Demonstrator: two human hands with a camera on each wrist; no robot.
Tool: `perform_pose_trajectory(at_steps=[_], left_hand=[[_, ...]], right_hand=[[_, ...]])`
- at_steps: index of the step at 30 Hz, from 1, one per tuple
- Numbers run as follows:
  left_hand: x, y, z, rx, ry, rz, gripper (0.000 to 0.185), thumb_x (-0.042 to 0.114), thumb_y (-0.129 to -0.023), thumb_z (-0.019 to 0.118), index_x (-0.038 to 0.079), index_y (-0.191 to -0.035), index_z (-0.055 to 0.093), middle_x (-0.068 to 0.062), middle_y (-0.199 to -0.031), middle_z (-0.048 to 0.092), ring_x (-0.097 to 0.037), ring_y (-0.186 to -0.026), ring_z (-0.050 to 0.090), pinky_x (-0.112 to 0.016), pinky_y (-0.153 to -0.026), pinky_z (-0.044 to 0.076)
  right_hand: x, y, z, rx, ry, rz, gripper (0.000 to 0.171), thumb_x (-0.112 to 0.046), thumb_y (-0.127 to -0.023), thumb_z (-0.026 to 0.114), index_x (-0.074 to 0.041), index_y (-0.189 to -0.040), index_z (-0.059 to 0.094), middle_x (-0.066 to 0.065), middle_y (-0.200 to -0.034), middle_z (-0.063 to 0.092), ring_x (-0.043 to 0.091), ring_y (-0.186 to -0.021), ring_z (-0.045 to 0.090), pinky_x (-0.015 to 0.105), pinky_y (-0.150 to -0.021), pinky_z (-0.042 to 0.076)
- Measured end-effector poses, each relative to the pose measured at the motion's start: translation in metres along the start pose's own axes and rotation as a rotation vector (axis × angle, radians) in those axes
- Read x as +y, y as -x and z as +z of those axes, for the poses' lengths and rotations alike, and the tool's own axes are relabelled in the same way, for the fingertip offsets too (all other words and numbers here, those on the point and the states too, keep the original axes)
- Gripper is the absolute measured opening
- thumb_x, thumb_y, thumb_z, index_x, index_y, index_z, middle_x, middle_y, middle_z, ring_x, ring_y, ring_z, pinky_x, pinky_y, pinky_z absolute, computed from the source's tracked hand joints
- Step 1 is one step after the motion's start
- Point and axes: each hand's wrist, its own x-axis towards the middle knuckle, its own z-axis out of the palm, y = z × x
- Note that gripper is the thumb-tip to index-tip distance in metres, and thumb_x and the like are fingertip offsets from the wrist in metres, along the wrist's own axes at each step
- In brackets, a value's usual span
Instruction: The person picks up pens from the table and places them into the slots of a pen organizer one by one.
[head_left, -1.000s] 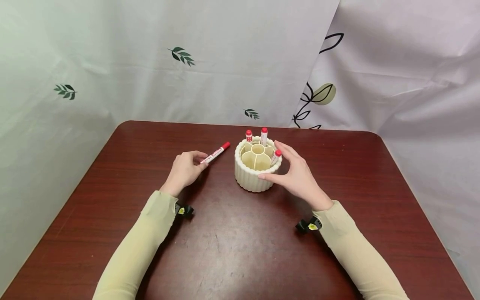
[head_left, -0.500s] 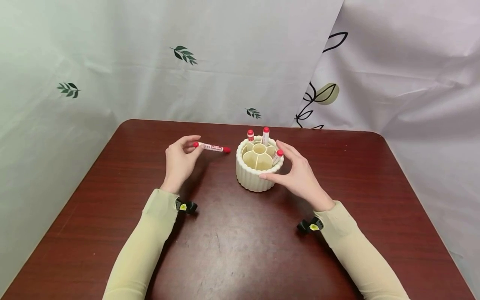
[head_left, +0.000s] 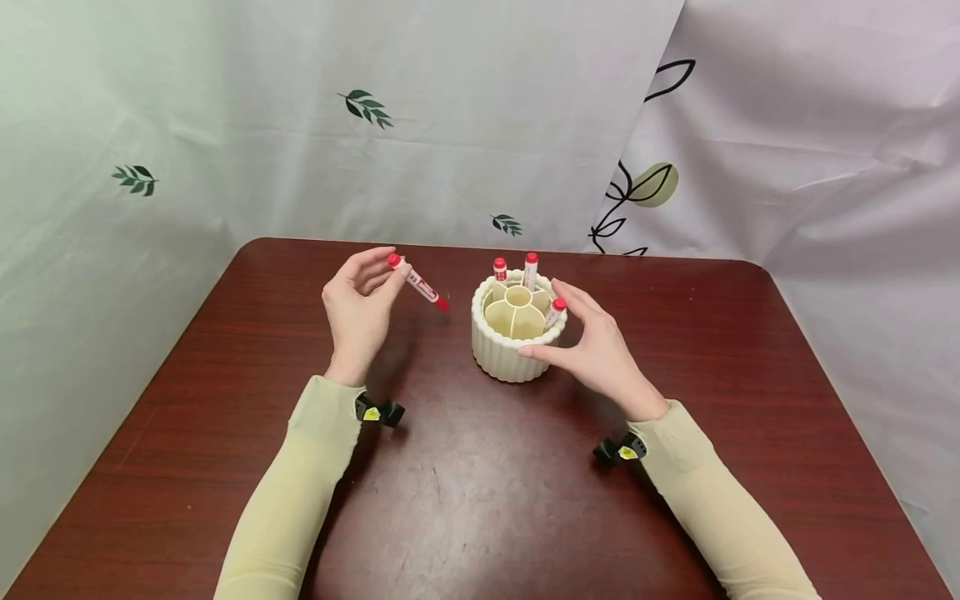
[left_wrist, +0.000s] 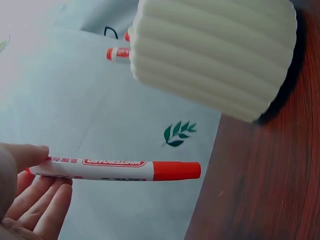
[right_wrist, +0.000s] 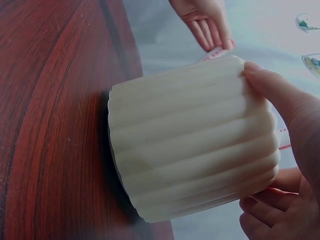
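My left hand pinches a whiteboard marker near one end, between thumb and fingers. The marker is white with red ends; it hangs above the table, slanting down toward the right. In the left wrist view the marker shows its red cap pointing away from the hand. My right hand grips the rim of a round cream pen holder, thumb at the front and fingers at the far side. The holder stands upright, with petal-shaped compartments around a central ring. Three red-capped markers stand in it.
The dark red wooden table lies under both arms. A pale curtain with leaf prints hangs behind its far edge. Each wrist carries a small black camera.
My left hand has lifted the marker off the table and turned it, so its far end now tips downward to the right. The right hand and the pen holder have stayed in place.
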Motion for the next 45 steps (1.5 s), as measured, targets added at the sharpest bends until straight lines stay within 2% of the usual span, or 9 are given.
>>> perform_pose_trajectory(at_steps=[6, 11, 16, 22, 27, 33, 40, 45], left_hand=[[0.031, 0.008, 0.005, -0.011, 0.049, 0.043, 0.027, 0.000, -0.086, 0.080, -0.005, -0.112, 0.074, -0.013, -0.100, 0.075, -0.019, -0.091, 0.073, -0.035, -0.088, 0.058], [0.039, 0.012, 0.005, -0.031, 0.042, 0.066, 0.027, 0.000, -0.086, 0.081, -0.004, -0.111, 0.075, -0.012, -0.100, 0.075, -0.019, -0.091, 0.072, -0.033, -0.088, 0.058], [0.043, 0.016, 0.004, -0.048, 0.002, 0.102, 0.026, -0.001, -0.085, 0.081, -0.004, -0.111, 0.075, -0.014, -0.099, 0.075, -0.018, -0.090, 0.072, -0.031, -0.085, 0.058], [0.047, 0.015, 0.005, -0.050, -0.008, 0.152, 0.026, -0.003, -0.085, 0.081, -0.006, -0.110, 0.075, -0.014, -0.098, 0.075, -0.016, -0.088, 0.073, -0.029, -0.083, 0.058], [0.055, 0.014, 0.010, -0.053, 0.041, 0.186, 0.026, -0.004, -0.084, 0.081, -0.007, -0.110, 0.074, -0.013, -0.096, 0.076, -0.018, -0.087, 0.073, -0.030, -0.082, 0.058], [0.060, 0.014, 0.017, -0.064, 0.095, 0.213, 0.026, -0.005, -0.084, 0.081, -0.007, -0.109, 0.075, -0.012, -0.095, 0.075, -0.019, -0.086, 0.073, -0.032, -0.082, 0.059], [0.048, 0.009, 0.026, -0.069, 0.159, 0.254, 0.029, -0.005, -0.082, 0.082, -0.002, -0.110, 0.076, -0.012, -0.098, 0.075, -0.024, -0.088, 0.073, -0.035, -0.082, 0.059], [0.049, 0.010, 0.035, -0.092, 0.195, 0.283, 0.030, -0.008, -0.082, 0.081, -0.005, -0.111, 0.075, -0.013, -0.099, 0.075, -0.025, -0.088, 0.073, -0.037, -0.081, 0.060]], right_hand=[[-0.002, -0.001, -0.001, -0.007, -0.006, -0.005, 0.101, -0.051, -0.072, 0.092, -0.017, -0.155, 0.045, -0.003, -0.155, 0.044, 0.017, -0.141, 0.039, 0.049, -0.113, 0.036], [-0.002, 0.000, -0.002, -0.009, -0.013, -0.005, 0.102, -0.048, -0.071, 0.093, -0.015, -0.155, 0.045, 0.000, -0.155, 0.044, 0.020, -0.141, 0.040, 0.051, -0.113, 0.036], [-0.001, 0.002, -0.001, -0.015, -0.015, 0.013, 0.102, -0.050, -0.071, 0.092, -0.019, -0.156, 0.044, -0.001, -0.155, 0.043, 0.020, -0.141, 0.039, 0.052, -0.112, 0.036], [0.000, 0.003, -0.001, -0.017, -0.018, 0.017, 0.103, -0.051, -0.071, 0.092, -0.017, -0.155, 0.045, -0.001, -0.155, 0.043, 0.020, -0.142, 0.039, 0.052, -0.112, 0.036], [0.000, 0.002, 0.000, -0.006, -0.016, 0.011, 0.102, -0.051, -0.071, 0.092, -0.020, -0.155, 0.045, -0.003, -0.155, 0.043, 0.019, -0.141, 0.039, 0.051, -0.113, 0.036], [-0.001, 0.001, 0.000, 0.005, -0.015, -0.008, 0.102, -0.050, -0.071, 0.092, -0.017, -0.155, 0.046, -0.004, -0.154, 0.044, 0.017, -0.140, 0.040, 0.049, -0.112, 0.037], [0.000, 0.000, -0.001, 0.011, -0.013, -0.022, 0.102, -0.048, -0.070, 0.093, -0.016, -0.154, 0.046, -0.002, -0.154, 0.045, 0.017, -0.140, 0.041, 0.049, -0.112, 0.037], [0.003, 0.001, 0.000, 0.009, -0.018, -0.023, 0.101, -0.047, -0.070, 0.094, -0.018, -0.155, 0.046, -0.001, -0.153, 0.046, 0.018, -0.140, 0.041, 0.049, -0.112, 0.037]])
